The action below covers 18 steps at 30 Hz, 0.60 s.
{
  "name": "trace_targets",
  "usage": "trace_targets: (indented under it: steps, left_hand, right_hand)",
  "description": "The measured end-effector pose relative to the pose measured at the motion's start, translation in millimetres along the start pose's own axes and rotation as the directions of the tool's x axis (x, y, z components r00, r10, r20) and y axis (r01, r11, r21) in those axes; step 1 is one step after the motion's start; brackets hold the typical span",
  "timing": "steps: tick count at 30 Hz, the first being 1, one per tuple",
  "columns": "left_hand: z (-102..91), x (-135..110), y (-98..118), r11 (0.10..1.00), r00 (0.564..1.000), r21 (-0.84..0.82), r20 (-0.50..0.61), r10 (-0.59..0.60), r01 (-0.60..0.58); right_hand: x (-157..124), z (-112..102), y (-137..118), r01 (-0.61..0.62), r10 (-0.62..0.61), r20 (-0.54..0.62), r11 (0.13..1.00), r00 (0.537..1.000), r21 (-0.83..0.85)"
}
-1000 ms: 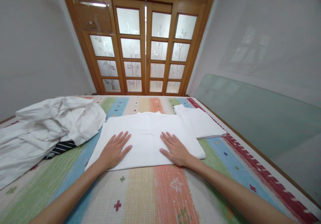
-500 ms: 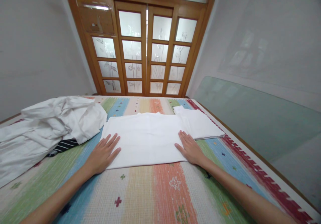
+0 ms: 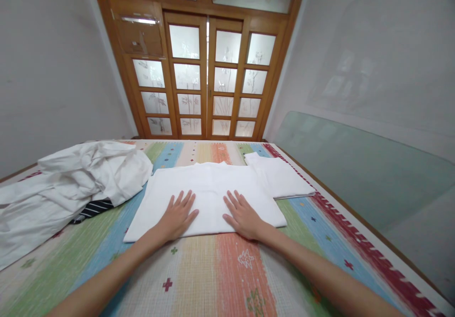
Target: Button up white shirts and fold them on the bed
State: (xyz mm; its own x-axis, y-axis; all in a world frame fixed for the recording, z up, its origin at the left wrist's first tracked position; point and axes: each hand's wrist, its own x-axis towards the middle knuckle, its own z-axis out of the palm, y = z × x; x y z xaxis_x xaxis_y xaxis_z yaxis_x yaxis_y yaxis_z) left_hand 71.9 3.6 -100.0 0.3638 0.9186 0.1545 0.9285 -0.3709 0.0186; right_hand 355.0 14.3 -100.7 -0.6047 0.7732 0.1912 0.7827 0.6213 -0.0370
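A folded white garment [image 3: 209, 179] lies flat across the striped bed cover, its near edge toward me. My left hand [image 3: 178, 216] rests palm down on its near part, left of the middle, with fingers spread. On the same cloth, right of the middle, my right hand [image 3: 241, 214] also lies flat, fingers apart. A second folded white cloth [image 3: 284, 177] sits at the right, its left side meeting the garment. I cannot tell exactly what kind of garment either one is.
A crumpled heap of white clothing [image 3: 103, 170] lies at the left, with a black striped piece [image 3: 94, 208] showing beneath it. The striped bed cover [image 3: 192, 279] has a dark red border at right. Behind stand wooden glass-paned doors [image 3: 207, 80]; a pale green panel [image 3: 355, 156] leans along the right wall.
Both hands have slid inward over the white garment, closer to each other. The garment's near left and right corners are now uncovered. The view has tilted up slightly.
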Motion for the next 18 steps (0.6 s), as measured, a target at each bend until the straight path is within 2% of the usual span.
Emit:
trace_targets:
  steps: [3, 5, 7, 12, 18]
  left_hand:
    - [5.0, 26, 28, 0.997, 0.996, -0.032, -0.049, 0.073, -0.075]
    - [4.2, 45, 39, 0.997, 0.997, -0.058, -0.054, 0.054, -0.057]
    - [1.4, 65, 46, 0.997, 1.0, -0.083, -0.014, 0.005, -0.006]
    - [-3.1, 108, 45, 0.992, 0.995, -0.102, 0.07, -0.073, 0.08]
    - [1.5, 144, 35, 0.986, 0.99, -0.122, 0.097, -0.1, 0.112]
  right_hand:
    - [3, 2, -20, 0.073, -0.072, -0.036, 0.997, 0.997, 0.014]
    - [0, 1, -27, 0.09, -0.089, -0.046, 0.996, 0.995, 0.02]
    - [-5, -1, -31, 0.105, -0.104, -0.036, 0.994, 0.994, 0.033]
    - [-23, -11, -36, 0.138, -0.14, 0.019, 0.986, 0.99, 0.095]
    - [-46, -24, -51, 0.153, -0.175, 0.097, 0.968, 0.98, 0.2]
